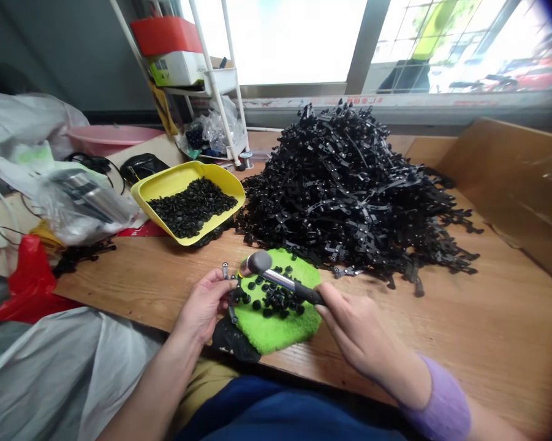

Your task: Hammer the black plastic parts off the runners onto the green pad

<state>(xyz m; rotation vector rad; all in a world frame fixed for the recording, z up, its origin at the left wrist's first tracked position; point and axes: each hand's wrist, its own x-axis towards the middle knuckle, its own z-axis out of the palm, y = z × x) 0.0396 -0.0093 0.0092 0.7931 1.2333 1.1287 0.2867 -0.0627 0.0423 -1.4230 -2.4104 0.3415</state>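
Observation:
My right hand [353,318] is wrapped round the dark grip of a hammer [280,280], which has a metal shaft and a rounded grey head. The hammer's head is over the left part of a green fluffy pad [280,337], close to my left fingertips. Between the thumb and fingers of my left hand [204,303] is a slim black jointed part [232,313], its ends sticking out above and below; its middle is mostly hidden. Several small round black caps [280,300] lie loose on the pad, beneath and beside the hammer's shaft.
A large heap of black jointed parts [349,184] covers the back of the wooden table [464,331]. Left of it stands a yellow tray [188,171] of small black pieces. Further around are a white shelf rack [218,104], a cardboard sheet [510,177] and a red bag [30,282].

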